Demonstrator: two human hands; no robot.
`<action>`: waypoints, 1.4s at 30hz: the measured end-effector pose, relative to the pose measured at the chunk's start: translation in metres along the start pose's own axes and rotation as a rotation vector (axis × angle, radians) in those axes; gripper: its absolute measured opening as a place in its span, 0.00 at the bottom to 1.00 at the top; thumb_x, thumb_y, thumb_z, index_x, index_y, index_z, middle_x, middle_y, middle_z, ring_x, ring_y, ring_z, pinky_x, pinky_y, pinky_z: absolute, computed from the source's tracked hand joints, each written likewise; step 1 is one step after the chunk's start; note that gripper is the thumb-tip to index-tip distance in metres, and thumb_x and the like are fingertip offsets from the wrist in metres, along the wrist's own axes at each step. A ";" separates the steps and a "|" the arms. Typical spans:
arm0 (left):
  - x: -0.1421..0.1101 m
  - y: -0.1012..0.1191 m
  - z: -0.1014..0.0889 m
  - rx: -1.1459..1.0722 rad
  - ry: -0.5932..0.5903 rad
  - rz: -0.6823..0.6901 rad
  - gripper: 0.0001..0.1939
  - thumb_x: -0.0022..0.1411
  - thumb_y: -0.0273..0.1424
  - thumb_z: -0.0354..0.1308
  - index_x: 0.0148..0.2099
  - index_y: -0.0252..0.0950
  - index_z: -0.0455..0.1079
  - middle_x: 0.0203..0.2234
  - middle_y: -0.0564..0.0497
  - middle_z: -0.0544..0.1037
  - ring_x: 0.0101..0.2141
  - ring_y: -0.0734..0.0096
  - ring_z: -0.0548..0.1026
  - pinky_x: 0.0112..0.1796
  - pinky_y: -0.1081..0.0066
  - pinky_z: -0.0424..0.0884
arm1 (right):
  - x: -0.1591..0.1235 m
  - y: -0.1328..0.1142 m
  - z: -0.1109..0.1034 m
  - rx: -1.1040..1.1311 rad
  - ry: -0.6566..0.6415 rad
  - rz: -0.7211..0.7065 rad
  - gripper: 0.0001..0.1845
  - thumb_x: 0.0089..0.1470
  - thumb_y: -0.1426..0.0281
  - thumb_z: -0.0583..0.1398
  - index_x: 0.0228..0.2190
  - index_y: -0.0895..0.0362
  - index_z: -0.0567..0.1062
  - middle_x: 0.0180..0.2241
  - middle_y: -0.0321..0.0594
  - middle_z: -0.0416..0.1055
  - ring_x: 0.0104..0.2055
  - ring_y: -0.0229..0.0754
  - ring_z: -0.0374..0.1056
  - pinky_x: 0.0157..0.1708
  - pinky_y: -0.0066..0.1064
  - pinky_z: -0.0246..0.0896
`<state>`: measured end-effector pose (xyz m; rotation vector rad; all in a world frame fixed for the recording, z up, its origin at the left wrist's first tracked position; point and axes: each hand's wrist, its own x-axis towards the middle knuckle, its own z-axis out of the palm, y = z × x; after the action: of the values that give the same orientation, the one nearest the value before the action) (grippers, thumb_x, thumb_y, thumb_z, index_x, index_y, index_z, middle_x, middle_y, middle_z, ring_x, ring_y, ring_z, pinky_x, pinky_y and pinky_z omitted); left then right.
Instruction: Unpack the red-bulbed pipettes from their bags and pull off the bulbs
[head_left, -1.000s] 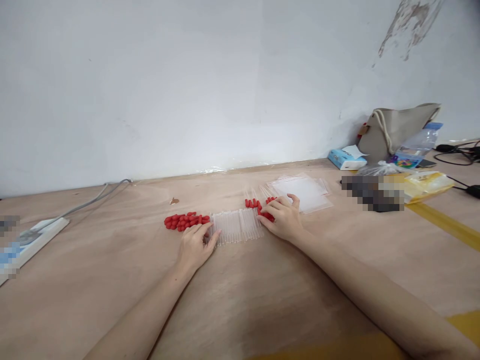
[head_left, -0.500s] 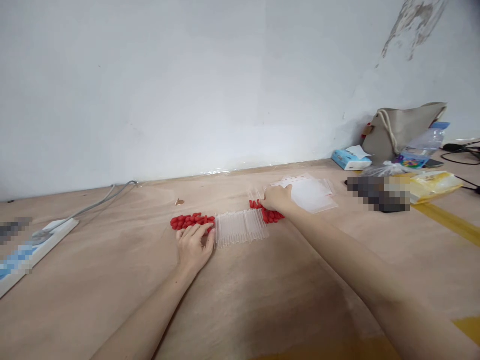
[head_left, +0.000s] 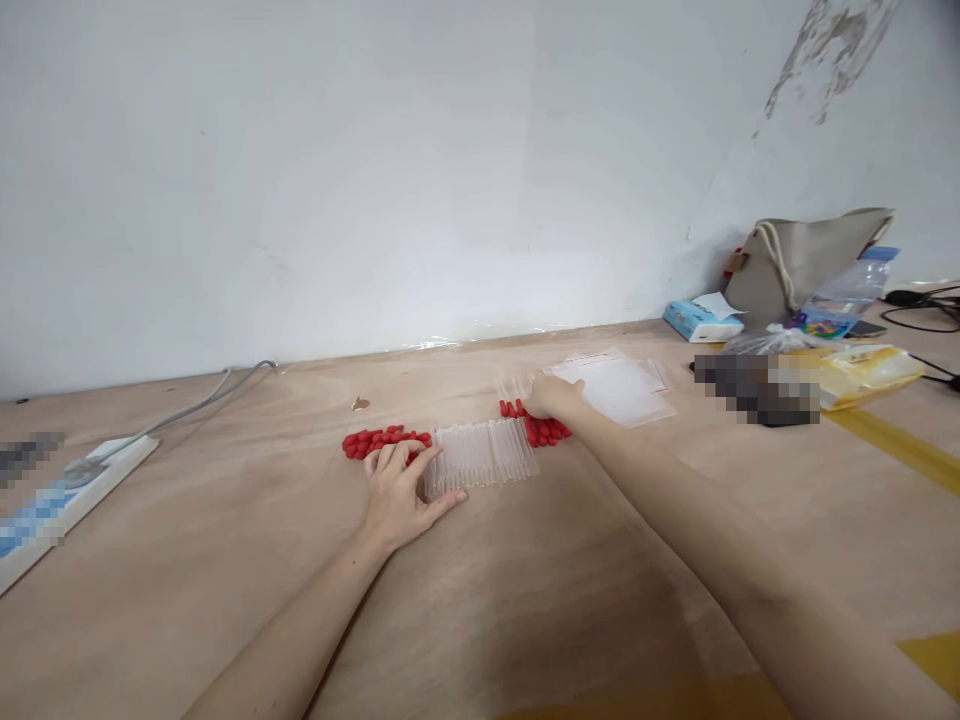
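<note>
A row of thin clear tubes [head_left: 484,455] lies side by side on the wooden table. Around its left end, my left hand [head_left: 401,495] has thumb and index finger spread apart, the fingertips close to the end tubes. A heap of red bulb-shaped caps [head_left: 375,440] sits just beyond that hand, and a second red heap [head_left: 549,432] lies at the row's right end. My right hand [head_left: 553,397] is closed and low beside several tubes with red caps [head_left: 511,408], laid out behind the row. Its fingertips are hidden, so what they hold cannot be seen.
Flat clear plastic bags [head_left: 619,388] lie right of my right hand. Farther right are a tissue pack [head_left: 701,320], a grey bag [head_left: 810,260] and a yellow packet [head_left: 870,375]. A power strip [head_left: 112,490] with a cable is at left. A white wall stands behind.
My left hand has shifted slightly right from the red heap to the tubes' left end, and its thumb and index finger have spread. My right hand has barely moved.
</note>
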<state>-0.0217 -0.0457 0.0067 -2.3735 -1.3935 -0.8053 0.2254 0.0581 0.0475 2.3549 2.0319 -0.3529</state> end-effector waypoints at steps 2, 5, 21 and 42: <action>0.000 -0.001 0.000 -0.008 0.003 0.016 0.30 0.45 0.53 0.57 0.46 0.40 0.69 0.37 0.45 0.70 0.38 0.60 0.65 0.41 0.60 0.55 | -0.006 0.000 -0.007 0.009 0.021 -0.001 0.06 0.43 0.69 0.57 0.22 0.58 0.73 0.18 0.39 0.68 0.29 0.45 0.67 0.41 0.45 0.46; -0.001 -0.003 0.002 -0.017 0.027 0.021 0.28 0.46 0.51 0.57 0.46 0.39 0.69 0.38 0.45 0.70 0.38 0.60 0.65 0.41 0.60 0.55 | -0.023 0.004 -0.018 0.021 0.078 -0.039 0.07 0.44 0.70 0.56 0.22 0.58 0.73 0.22 0.42 0.70 0.32 0.46 0.67 0.39 0.42 0.47; -0.002 0.022 0.001 0.145 0.170 0.415 0.11 0.59 0.29 0.53 0.45 0.45 0.68 0.32 0.53 0.76 0.38 0.68 0.70 0.50 0.54 0.46 | -0.110 0.014 0.045 -0.023 0.501 -1.050 0.12 0.55 0.67 0.52 0.24 0.59 0.70 0.27 0.39 0.67 0.33 0.38 0.56 0.34 0.33 0.42; -0.012 0.025 -0.001 0.007 0.054 0.387 0.06 0.59 0.29 0.52 0.37 0.41 0.70 0.19 0.56 0.73 0.28 0.72 0.67 0.43 0.59 0.53 | -0.115 0.021 0.076 0.202 0.802 -0.999 0.11 0.55 0.65 0.54 0.26 0.53 0.74 0.20 0.33 0.70 0.28 0.35 0.58 0.42 0.36 0.40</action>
<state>-0.0051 -0.0673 0.0015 -2.4810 -0.8699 -0.7455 0.2180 -0.0695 -0.0093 1.4159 3.5739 0.5307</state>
